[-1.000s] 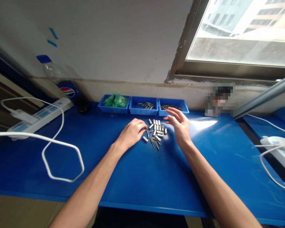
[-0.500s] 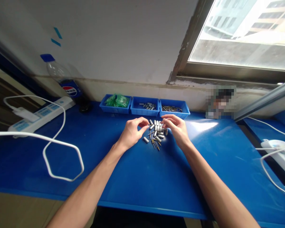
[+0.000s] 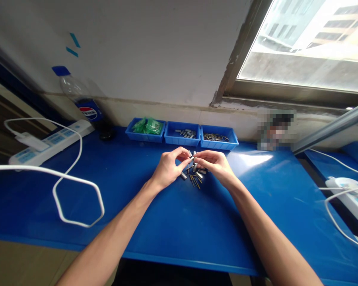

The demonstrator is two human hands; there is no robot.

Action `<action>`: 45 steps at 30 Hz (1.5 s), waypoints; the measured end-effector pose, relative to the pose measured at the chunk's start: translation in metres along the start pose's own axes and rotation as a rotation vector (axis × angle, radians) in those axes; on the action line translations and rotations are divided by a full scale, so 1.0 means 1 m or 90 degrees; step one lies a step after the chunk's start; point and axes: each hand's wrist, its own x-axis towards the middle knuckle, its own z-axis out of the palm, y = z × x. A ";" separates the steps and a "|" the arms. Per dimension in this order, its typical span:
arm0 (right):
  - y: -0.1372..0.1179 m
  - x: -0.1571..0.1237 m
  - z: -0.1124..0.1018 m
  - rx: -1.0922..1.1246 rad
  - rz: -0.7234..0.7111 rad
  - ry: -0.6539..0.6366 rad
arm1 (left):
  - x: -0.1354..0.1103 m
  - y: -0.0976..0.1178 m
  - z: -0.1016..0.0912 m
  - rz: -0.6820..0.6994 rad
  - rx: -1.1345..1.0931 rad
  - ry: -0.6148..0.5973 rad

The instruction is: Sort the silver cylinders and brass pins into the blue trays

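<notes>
1. The left grip [image 3: 169, 167] has its thumb and pointing finger bent round with their tips close together, and a gap shows behind the tips.
2. The right grip [image 3: 215, 165] is bent too, with its thumb and fingertips close together. The tips of both hands nearly meet.
3. A small shiny bit [image 3: 192, 157] shows right at the fingertips. It is too tiny and too covered up to tell which hand has it, or if each hand is pinching something.
4. Silver tubes [image 3: 199, 174] lie on the blue surface [image 3: 179, 222] under and just in front of the fingers. The hands hide many, so I can't count them all.
5. One silver tube [image 3: 183, 175] lies a little apart, just below the left thumb.
6. At least three thin pins [image 3: 195, 181] are spread like a fan on the side of the pile nearest the person, below both grips.
7. Three blue bins stand in a row behind the hands. The left bin [image 3: 144, 137] has green plastic [image 3: 153, 126], the middle bin [image 3: 181, 140] has more silver tubes [image 3: 187, 134], and the right bin [image 3: 219, 145] has lots of thin pins [image 3: 215, 137].
8. One bottle [image 3: 90, 112] with a blue cap stands far to the left, well apart from the hands.
</notes>
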 end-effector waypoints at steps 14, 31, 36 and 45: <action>0.003 0.009 -0.018 0.029 -0.142 0.345 | -0.005 -0.017 0.004 -0.031 0.134 -0.119; -0.007 0.000 0.000 -0.014 -0.044 0.040 | 0.003 -0.002 -0.002 -0.073 -0.128 0.027; -0.006 -0.001 0.001 0.036 -0.012 0.006 | 0.002 0.000 0.000 -0.064 -0.139 0.008; -0.008 -0.001 -0.004 0.036 -0.008 0.034 | 0.001 -0.003 -0.003 -0.041 -0.011 -0.043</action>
